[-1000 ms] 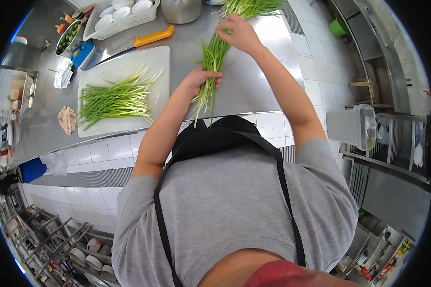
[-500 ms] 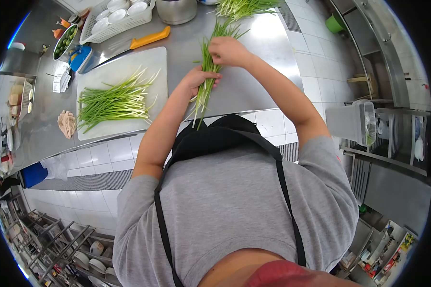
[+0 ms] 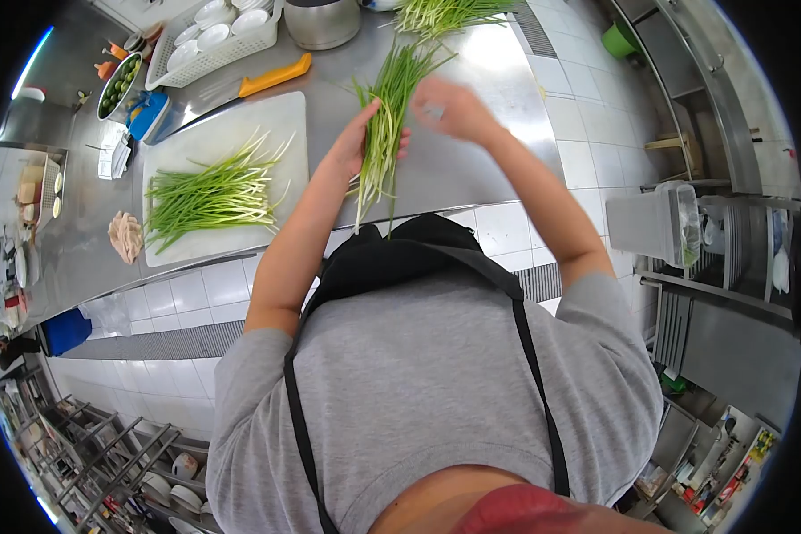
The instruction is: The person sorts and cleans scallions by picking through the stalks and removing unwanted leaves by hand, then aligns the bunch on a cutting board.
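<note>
My left hand (image 3: 353, 147) is closed around a bunch of garlic chives (image 3: 386, 120). Their green tips point away from me and the pale stem ends hang toward the table's front edge. To the right of the bunch, apart from it, is my right hand (image 3: 457, 109). Motion smears its fingers, so whether they hold anything is unclear. On a white cutting board (image 3: 280, 116) at the left lies a larger pile of garlic chives (image 3: 212, 196). More garlic chives (image 3: 445, 16) are heaped at the table's far edge.
Behind the board rests a knife with a yellow handle (image 3: 276, 76). A white basket (image 3: 214, 58) of small bowls and a metal pot (image 3: 322, 22) stand farther back. A crumpled cloth (image 3: 125, 238) lies left of the board on the steel table (image 3: 498, 147).
My right hand has left the bunch and moved to the right. The left hand still grips the chives, whose leaves now spread more openly above it.
</note>
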`<state>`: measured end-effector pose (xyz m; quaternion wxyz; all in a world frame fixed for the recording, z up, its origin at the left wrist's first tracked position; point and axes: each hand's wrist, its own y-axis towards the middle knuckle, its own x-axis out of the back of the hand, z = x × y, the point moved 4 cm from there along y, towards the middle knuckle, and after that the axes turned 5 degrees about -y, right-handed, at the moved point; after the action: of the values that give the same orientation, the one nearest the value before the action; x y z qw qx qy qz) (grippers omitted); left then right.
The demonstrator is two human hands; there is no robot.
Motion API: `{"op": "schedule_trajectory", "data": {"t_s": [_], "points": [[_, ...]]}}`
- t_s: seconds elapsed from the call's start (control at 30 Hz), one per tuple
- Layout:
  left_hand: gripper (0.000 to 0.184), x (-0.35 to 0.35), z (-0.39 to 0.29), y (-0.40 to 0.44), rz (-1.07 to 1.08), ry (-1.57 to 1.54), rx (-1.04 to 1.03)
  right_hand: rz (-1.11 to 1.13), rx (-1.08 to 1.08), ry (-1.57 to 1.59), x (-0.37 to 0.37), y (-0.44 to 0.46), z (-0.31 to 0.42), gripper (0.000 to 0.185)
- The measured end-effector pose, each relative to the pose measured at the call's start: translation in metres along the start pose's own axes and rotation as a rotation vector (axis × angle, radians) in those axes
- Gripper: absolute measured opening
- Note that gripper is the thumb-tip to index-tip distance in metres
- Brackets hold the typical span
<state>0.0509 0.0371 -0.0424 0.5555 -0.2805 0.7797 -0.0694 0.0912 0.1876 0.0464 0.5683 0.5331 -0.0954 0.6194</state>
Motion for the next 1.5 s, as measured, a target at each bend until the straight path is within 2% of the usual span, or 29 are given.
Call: {"op": "schedule_trajectory", "data": {"t_s": [0.07, 0.17, 0.27, 0.33, 0.4, 0.5, 0.6, 0.67, 0.7, 0.77, 0.87, 0.9, 1.0, 1.03, 1.13, 1.17, 1.2, 1.3, 1.4, 1.43, 1.5], "points": [[0.03, 0.006, 0.003, 0.007, -0.025, 0.014, -0.043, -0.019, 0.233, -0.103, -0.034, -0.029, 0.018, 0.019], [0.024, 0.021, 0.009, 0.018, -0.085, 0.063, -0.025, -0.09, 0.197, -0.154, -0.042, -0.044, 0.039, 0.02], [0.02, 0.023, 0.008, 0.018, -0.152, 0.127, -0.004, -0.294, -0.149, 0.027, -0.024, -0.056, 0.013, 0.019], [0.022, 0.028, 0.009, 0.019, -0.165, 0.135, -0.03, -0.31, -0.554, -0.357, -0.001, -0.061, -0.034, 0.019], [0.025, 0.014, 0.01, 0.01, -0.178, 0.114, -0.068, 0.061, -0.785, -0.643, 0.005, -0.078, -0.06, 0.018], [0.028, -0.001, 0.006, 0.003, -0.132, 0.011, -0.044, 0.001, -0.848, -0.553, 0.002, -0.085, -0.06, 0.017], [0.03, -0.007, 0.008, 0.002, -0.07, -0.048, -0.012, -0.265, -0.854, 0.061, -0.01, -0.077, -0.025, 0.017], [0.03, -0.008, 0.011, 0.006, -0.093, -0.016, -0.031, -0.113, -0.796, 0.267, -0.026, -0.061, 0.015, 0.017], [0.03, -0.007, 0.014, 0.012, -0.134, 0.019, -0.052, -0.094, -0.846, 0.314, -0.033, -0.061, 0.018, 0.021], [0.027, 0.001, 0.013, 0.027, -0.131, 0.174, -0.126, -0.056, -0.939, 0.401, -0.043, -0.062, 0.02, 0.033], [0.026, -0.043, -0.004, 0.016, -0.189, 0.554, -0.387, -0.425, -0.96, 0.871, -0.042, -0.064, 0.0, 0.061], [0.026, -0.06, -0.008, 0.013, -0.154, 0.578, -0.435, -0.249, -0.918, 1.091, -0.039, -0.058, 0.002, 0.078], [0.028, -0.1, -0.018, 0.019, -0.01, 0.653, -0.65, -0.071, -0.81, 1.047, -0.022, -0.03, -0.002, 0.064], [0.029, -0.11, -0.027, 0.018, 0.034, 0.766, -0.664, 0.072, -0.796, 0.871, -0.013, -0.021, -0.012, 0.05], [0.033, -0.126, -0.055, 0.02, 0.168, 1.013, -0.743, 0.09, -0.615, 0.871, 0.011, 0.003, -0.009, 0.039], [0.034, -0.128, -0.063, 0.024, 0.215, 1.034, -0.797, 0.059, -0.625, 0.681, 0.025, 0.009, -0.004, 0.032], [0.035, -0.138, -0.066, 0.02, 0.262, 1.053, -0.849, 0.012, -0.618, 0.62, 0.031, 0.013, -0.006, 0.03], [0.042, -0.167, -0.08, 0.013, 0.28, 1.168, -0.746, -0.134, -0.62, 0.445, 0.05, 0.028, -0.011, 0.023], [0.05, -0.187, -0.087, 0.003, 0.298, 1.154, -1.017, -0.169, -0.574, 0.236, 0.062, 0.039, -0.015, 0.023], [0.042, -0.186, -0.089, 0.005, 0.348, 1.223, -1.108, -0.181, -0.567, 0.268, 0.061, 0.038, -0.014, 0.024], [0.058, -0.172, -0.084, 0.016, 0.267, 1.265, -1.116, -0.209, -0.554, 0.331, 0.05, 0.031, -0.014, 0.027]]}}
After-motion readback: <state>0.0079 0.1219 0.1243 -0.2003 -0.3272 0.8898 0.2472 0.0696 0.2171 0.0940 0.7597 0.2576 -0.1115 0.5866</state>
